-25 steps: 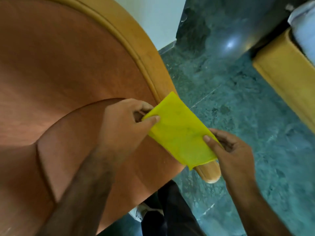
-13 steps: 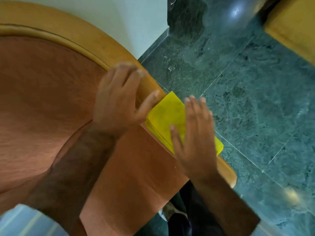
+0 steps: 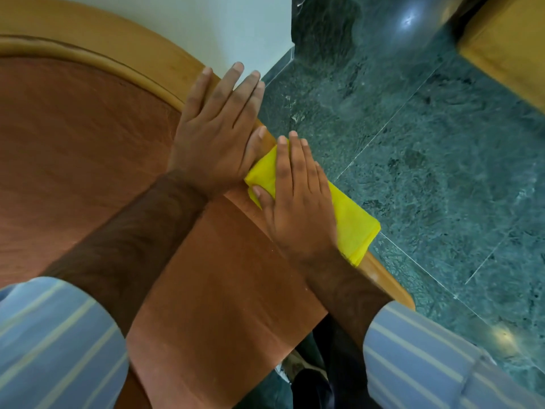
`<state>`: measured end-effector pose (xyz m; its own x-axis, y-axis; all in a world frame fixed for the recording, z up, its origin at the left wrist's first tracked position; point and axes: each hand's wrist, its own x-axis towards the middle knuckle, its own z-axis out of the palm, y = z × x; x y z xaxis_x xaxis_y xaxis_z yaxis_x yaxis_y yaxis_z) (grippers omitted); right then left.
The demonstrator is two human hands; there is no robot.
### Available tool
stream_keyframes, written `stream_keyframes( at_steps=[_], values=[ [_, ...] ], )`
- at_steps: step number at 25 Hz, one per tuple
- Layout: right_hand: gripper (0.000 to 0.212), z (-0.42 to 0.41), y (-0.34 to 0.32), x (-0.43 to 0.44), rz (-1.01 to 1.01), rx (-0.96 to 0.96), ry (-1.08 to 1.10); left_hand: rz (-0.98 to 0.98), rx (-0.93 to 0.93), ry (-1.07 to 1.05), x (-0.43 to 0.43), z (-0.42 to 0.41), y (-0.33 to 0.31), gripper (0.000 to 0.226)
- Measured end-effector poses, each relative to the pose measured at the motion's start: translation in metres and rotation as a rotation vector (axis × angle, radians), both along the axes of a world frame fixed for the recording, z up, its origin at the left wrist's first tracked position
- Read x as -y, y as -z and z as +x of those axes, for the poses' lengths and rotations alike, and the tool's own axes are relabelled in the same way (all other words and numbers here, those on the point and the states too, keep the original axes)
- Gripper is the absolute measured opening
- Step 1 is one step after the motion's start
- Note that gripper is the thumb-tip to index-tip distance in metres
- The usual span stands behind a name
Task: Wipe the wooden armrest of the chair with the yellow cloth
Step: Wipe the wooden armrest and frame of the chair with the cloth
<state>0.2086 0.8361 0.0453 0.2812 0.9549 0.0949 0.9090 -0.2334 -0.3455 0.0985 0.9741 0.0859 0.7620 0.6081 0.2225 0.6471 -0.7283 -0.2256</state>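
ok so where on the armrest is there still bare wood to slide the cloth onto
Bare wood shows on the armrest between the yellow cloth and the rounded near tip, and along the curved rail beyond the left hand. The middle is crowded: the left hand lies flat on the rail, and the right hand presses the cloth beside it.

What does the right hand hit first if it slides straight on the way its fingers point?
The right hand, flat on the yellow cloth, points up along the wooden armrest. The left hand lies close beside that line; its thumb probably comes first.
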Motion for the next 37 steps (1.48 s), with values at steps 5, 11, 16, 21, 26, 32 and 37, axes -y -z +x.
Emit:
stream_keyframes(
  at_steps=[5,11,16,21,26,32,37],
  values=[
    [0.074,0.029,0.006,0.052,-0.144,0.051,-0.138,-0.001,-0.009,0.005,0.0,-0.001,0.001,0.059],
    [0.072,0.085,0.003,0.202,-0.321,0.092,-0.116,0.006,-0.016,-0.016,0.0,0.0,-0.001,0.06],
    [0.072,0.067,-0.002,0.178,-0.354,0.093,-0.056,-0.03,-0.001,-0.018,0.0,0.0,0.0,0.061],
    [0.074,0.024,-0.001,0.055,-0.238,0.024,-0.063,-0.061,-0.016,-0.02,0.001,0.001,-0.003,0.064],
    [0.076,-0.003,-0.011,-0.009,-0.088,-0.07,-0.028,-0.147,-0.047,-0.043,0.001,0.0,-0.01,0.069],
    [0.084,0.065,-0.027,0.028,-0.088,-0.744,0.176,-0.261,0.267,-0.099,0.025,-0.005,-0.018,0.057],
    [0.052,0.122,-0.034,0.069,-0.53,-0.954,0.324,-0.7,0.964,-0.86,0.122,0.013,-0.013,0.061]
  ],
)
